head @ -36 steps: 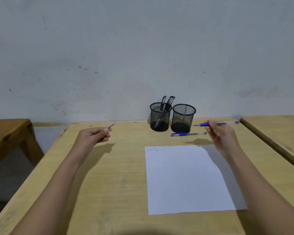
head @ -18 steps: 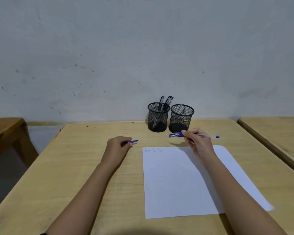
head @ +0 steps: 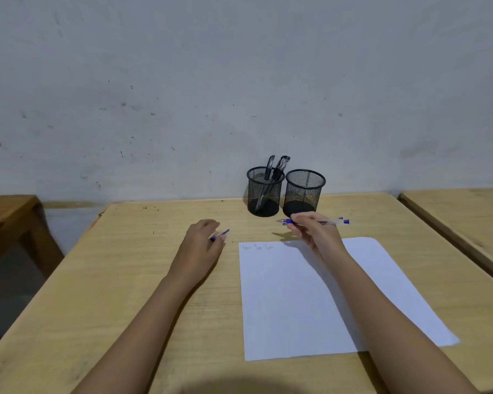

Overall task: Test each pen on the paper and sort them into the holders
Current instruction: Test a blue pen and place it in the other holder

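A white paper point(head: 291, 302) lies on the wooden table point(head: 131, 280), with small scribbles point(head: 256, 247) at its top left corner. My right hand point(head: 315, 233) holds an uncapped blue pen point(head: 329, 222) level above the paper's top edge, tip pointing left. My left hand point(head: 201, 243) rests on the table left of the paper, pinching the blue pen cap point(head: 221, 234). Two black mesh holders stand at the table's back: the left holder point(head: 264, 194) contains black pens point(head: 278, 167), and the right holder point(head: 305, 193) shows no pens.
A grey wall rises right behind the holders. Another wooden table point(head: 461, 217) stands close on the right, and a darker one point(head: 6, 214) on the left across a gap.
Both hands have come inward from their spread positions to the paper's top edge. The blue pen that lay in front of the right holder is now out of sight behind my right hand.
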The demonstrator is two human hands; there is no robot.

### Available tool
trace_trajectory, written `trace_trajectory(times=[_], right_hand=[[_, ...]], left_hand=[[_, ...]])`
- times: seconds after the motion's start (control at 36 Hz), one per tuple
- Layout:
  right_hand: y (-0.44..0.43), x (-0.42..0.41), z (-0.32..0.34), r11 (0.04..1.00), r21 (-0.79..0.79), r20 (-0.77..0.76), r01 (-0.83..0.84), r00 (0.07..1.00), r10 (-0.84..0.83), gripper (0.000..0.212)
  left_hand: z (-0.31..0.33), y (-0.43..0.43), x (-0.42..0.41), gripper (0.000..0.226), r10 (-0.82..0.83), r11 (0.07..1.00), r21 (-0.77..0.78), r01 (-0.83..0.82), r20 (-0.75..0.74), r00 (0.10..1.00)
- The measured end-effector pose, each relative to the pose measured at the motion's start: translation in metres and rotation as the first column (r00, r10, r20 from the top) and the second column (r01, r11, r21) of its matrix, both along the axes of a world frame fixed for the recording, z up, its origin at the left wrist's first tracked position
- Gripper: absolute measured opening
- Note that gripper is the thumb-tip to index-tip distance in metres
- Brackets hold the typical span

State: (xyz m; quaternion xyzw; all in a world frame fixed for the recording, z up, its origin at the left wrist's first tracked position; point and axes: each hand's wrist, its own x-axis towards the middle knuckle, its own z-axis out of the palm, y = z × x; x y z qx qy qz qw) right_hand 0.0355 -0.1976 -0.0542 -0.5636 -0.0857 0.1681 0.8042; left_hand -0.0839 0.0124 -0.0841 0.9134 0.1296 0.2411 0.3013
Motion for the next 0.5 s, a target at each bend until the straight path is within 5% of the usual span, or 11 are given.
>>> trace_trajectory(times=[0.19,0.36,0.5], right_hand=[[0.022,-0.005,0.000,0.970,-0.238,0.135,0.056,0.991,-0.024,0.026],[0.032,-0.007,-0.009,0.999,-0.046,0.046,0.025,0.999,-0.023,0.038],[0.032,-0.006,-0.019,0.973,-0.209,0.122,0.096,0.990,-0.072,0.043]], left_hand=[[-0.004,-0.029,-0.027,0.053,-0.256,0.966,-0.015,0.257,-0.176,0.951],[-0.011,-0.035,-0.024,0.072,-0.202,0.938,0.171,0.301,-0.435,0.877],[-0.017,-0.036,-0.024,0.072,-0.198,0.935,0.183,0.305,-0.445,0.873]])
